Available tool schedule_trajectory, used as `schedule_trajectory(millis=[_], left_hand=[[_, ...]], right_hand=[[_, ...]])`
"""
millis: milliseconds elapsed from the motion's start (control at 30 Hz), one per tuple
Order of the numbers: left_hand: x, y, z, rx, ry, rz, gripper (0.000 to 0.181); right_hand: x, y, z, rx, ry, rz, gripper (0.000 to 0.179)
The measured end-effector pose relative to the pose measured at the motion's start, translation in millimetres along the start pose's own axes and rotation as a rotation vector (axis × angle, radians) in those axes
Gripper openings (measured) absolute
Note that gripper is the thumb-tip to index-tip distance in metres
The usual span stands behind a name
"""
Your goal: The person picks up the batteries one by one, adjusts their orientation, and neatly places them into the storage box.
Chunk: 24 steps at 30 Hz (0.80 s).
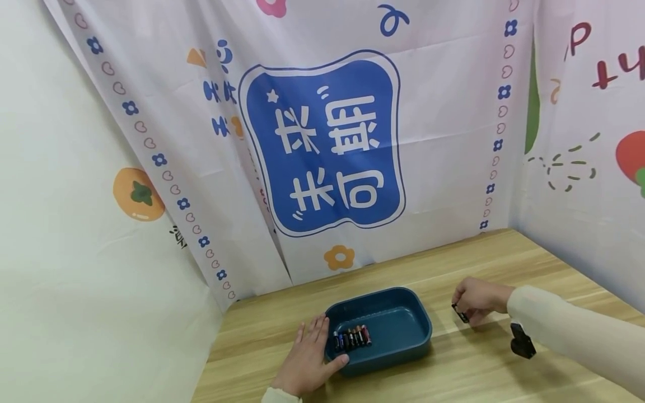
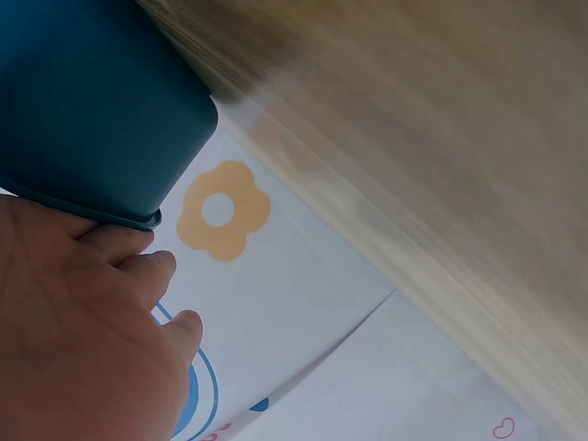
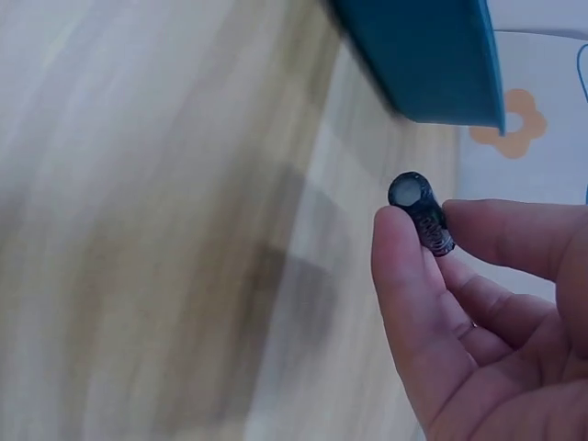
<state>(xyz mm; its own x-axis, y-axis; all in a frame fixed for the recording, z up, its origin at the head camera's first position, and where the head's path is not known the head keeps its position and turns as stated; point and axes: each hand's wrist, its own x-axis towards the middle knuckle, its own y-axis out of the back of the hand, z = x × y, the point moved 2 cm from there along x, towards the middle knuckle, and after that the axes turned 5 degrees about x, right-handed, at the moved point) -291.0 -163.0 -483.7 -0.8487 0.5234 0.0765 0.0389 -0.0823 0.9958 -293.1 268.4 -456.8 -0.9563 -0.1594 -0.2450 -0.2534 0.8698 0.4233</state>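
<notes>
Between thumb and fingers my right hand pinches a small dark battery, its pale flat end showing in the right wrist view. That hand is over the table to the right of a dark teal rectangular bin. My left hand rests on the bin's left rim, fingers extended along it and thumb over the near edge. Inside the bin, at its left side, several batteries lie side by side in a row. In the left wrist view the left hand touches the bin's rim.
The bin stands on a wood-grain table. Behind it hangs a white printed cloth with a blue sign, and another printed cloth hangs at the right. A small black device is strapped at the right wrist.
</notes>
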Motion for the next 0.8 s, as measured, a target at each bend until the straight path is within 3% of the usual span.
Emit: schedule_trajectory(millis=[267, 567, 800], left_hand=[[0.2, 0.1, -0.4, 0.003, 0.0, -0.007, 0.095], [2.6, 3.5, 0.0, 0.008, -0.006, 0.002, 0.095], [0.9, 2.2, 0.9, 0.006, -0.009, -0.001, 0.096]], right_hand=[[6.7, 4, -13, 0.04, -0.006, -0.026, 0.015], [10.3, 11, -35, 0.062, 0.062, -0.034, 0.023], [13.5, 10, -34, 0.093, 0.067, -0.045, 0.025]])
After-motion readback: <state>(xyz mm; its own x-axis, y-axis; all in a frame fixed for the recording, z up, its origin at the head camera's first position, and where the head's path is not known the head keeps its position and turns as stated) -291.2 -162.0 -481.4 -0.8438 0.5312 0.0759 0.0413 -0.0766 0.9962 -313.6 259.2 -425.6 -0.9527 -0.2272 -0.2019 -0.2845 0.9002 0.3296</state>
